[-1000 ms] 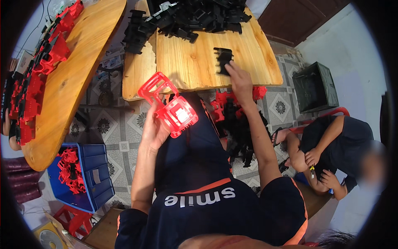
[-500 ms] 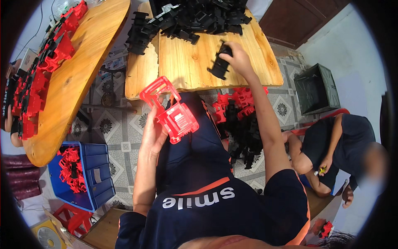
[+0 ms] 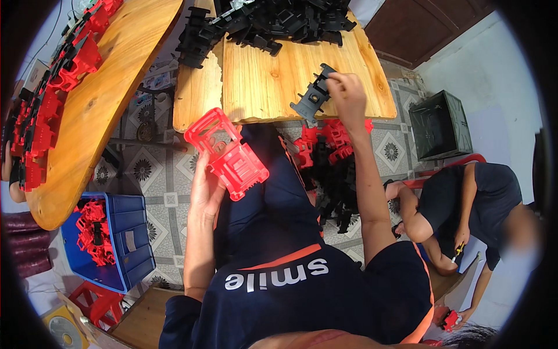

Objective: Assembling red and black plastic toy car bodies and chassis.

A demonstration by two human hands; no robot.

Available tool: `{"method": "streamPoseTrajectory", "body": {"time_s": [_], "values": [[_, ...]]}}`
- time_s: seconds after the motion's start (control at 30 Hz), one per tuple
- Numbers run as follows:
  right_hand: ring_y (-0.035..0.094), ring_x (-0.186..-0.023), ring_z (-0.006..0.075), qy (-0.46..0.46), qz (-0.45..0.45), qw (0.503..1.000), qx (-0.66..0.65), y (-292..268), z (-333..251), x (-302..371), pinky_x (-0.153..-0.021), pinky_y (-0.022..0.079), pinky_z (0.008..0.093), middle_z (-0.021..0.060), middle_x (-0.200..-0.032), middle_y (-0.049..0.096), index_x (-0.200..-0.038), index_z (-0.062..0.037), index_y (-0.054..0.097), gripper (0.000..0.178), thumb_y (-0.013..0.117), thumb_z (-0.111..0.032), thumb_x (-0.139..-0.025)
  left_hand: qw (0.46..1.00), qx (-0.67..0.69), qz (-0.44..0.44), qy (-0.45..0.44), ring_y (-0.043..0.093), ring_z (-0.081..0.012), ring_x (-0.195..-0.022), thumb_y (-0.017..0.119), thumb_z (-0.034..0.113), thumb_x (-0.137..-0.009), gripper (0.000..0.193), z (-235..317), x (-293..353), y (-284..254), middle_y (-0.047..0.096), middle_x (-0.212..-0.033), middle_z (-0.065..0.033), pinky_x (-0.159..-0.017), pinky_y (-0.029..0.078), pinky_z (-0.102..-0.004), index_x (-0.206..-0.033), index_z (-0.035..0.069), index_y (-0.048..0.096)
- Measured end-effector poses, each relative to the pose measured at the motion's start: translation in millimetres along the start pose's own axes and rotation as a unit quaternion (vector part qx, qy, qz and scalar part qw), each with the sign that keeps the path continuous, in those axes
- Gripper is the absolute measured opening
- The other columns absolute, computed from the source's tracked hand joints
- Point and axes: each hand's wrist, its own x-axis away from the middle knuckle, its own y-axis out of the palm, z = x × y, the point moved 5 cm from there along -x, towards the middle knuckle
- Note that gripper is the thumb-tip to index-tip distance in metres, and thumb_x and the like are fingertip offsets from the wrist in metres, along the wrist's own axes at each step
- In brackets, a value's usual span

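in the head view, a red plastic frame (image 3: 237,168) sits above the person's lap, just off the near edge of the wooden surface (image 3: 264,87); it is glossy, with an open rectangular loop at its upper left and a blockier, slotted body at its lower right. the left hand (image 3: 208,185) holds it from the left, fingers curled round its edge, some showing through the loop. over the near part of the surface, tilted, is a black plastic part (image 3: 318,92), dull grey where light falls, flared at both ends, with small prongs along its sides and a round mark near the middle. the right hand (image 3: 347,96) has its fingers bent and pinching this part at its upper right end; whether its lower end touches the wood, i cannot tell

to the left on the floor, a blue crate (image 3: 132,244) holds a jumble of red pieces (image 3: 95,232) with a little black among them. at the right, near the wall, stands a dark green box (image 3: 460,119), its inside too dark to read. more black parts (image 3: 290,23) are heaped at the surface's far end
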Motion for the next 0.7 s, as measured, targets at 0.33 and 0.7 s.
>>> {"method": "streamPoseTrajectory", "body": {"time_s": [0.33,0.7], "values": [[0.06,-0.097,0.0301,-0.042,-0.043,0.983,-0.174,18,-14,31,-0.081,0.049,0.0371,0.0103,-0.102,0.064,-0.099,-0.0024,0.07,0.026,0.074,-0.009,-0.075,0.995,-0.078,-0.046,0.051,0.054,-0.0264,-0.123,0.052,0.049,-0.097,0.061,7,-22,29,0.054,-0.134,-0.0166,-0.105,0.044,-0.0429,-0.144,0.013,0.036],[0.059,-0.088,0.0207,-0.314,-0.126,0.932,-0.128,-34,-171,69,-0.082,0.042,0.0353,0.002,-0.104,0.063,-0.103,-0.0078,0.067,0.039,0.077,-0.013,-0.066,0.992,-0.087,-0.091,0.034,0.05,-0.0197,-0.123,0.054,0.046,-0.098,0.061,-2,-19,40,0.052,-0.131,-0.0104,-0.105,0.04,-0.0371,-0.145,0.013,0.034]]}}
